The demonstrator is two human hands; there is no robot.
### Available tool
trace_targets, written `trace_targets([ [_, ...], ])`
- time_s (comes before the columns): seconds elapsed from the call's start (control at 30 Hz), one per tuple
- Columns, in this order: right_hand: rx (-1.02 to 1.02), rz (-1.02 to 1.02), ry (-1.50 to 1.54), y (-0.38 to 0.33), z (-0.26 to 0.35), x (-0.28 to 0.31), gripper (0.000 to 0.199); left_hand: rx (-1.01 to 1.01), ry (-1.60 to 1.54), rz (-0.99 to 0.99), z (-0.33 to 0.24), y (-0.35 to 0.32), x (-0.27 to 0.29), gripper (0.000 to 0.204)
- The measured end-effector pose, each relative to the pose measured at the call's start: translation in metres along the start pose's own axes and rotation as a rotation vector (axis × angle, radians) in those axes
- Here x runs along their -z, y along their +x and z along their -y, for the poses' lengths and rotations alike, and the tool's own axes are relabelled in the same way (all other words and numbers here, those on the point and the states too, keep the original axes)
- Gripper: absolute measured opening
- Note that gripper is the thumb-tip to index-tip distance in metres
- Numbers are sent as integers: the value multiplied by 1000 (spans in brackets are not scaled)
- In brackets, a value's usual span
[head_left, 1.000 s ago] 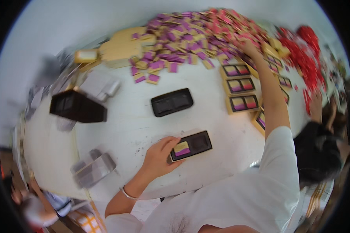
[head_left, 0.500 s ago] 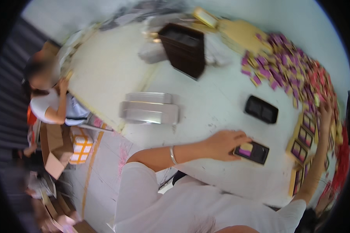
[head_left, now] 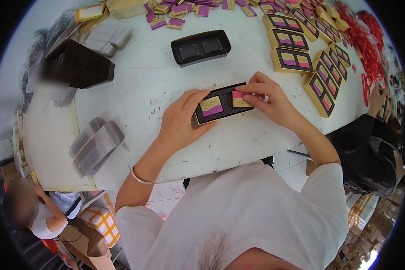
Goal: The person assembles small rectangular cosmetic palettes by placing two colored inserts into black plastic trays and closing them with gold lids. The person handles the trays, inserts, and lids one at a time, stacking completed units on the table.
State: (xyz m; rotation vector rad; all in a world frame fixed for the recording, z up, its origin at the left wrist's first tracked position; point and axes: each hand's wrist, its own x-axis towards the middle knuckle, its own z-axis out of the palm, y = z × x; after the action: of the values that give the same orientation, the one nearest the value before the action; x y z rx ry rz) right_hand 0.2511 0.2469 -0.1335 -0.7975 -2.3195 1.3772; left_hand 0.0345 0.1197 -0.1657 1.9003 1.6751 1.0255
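Observation:
My left hand (head_left: 180, 118) grips the left end of a small gold box with a black two-compartment tray (head_left: 227, 101), fingers along its far edge and thumb along the near one. A gold-and-purple wrapped chocolate (head_left: 211, 106) lies in the tray's left compartment. Over the right compartment, my right hand (head_left: 271, 102) pinches a gold-and-pink wrapped chocolate (head_left: 240, 100) between thumb and fingers; whether it is fully seated I cannot tell. Just beyond the box stands a larger black plastic tray (head_left: 200, 48) with two hollows.
Filled gold boxes (head_left: 293, 60) stand in rows at the right, near red ribbon (head_left: 369, 45). Loose wrapped chocolates (head_left: 180, 10) lie along the far side. Stacked dark trays (head_left: 87, 67) and clear plastic lids (head_left: 96, 146) occupy the left. Co-workers sit at both sides.
My right hand has come back from the chocolate pile at the right to the small box, with a gold-and-pink chocolate in it. My left hand stays on the box. The view has turned rightward.

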Motion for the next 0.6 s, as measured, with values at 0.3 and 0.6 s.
trace_targets([
  [0.3, 518, -38, -617, -7, -7, 0, 40, 3, 52, 8, -2, -3, 2, 68],
  [0.6, 696, 54, -747, -10, -2, 9, 42, -46, 97, -3, -1, -3, 1, 68],
])
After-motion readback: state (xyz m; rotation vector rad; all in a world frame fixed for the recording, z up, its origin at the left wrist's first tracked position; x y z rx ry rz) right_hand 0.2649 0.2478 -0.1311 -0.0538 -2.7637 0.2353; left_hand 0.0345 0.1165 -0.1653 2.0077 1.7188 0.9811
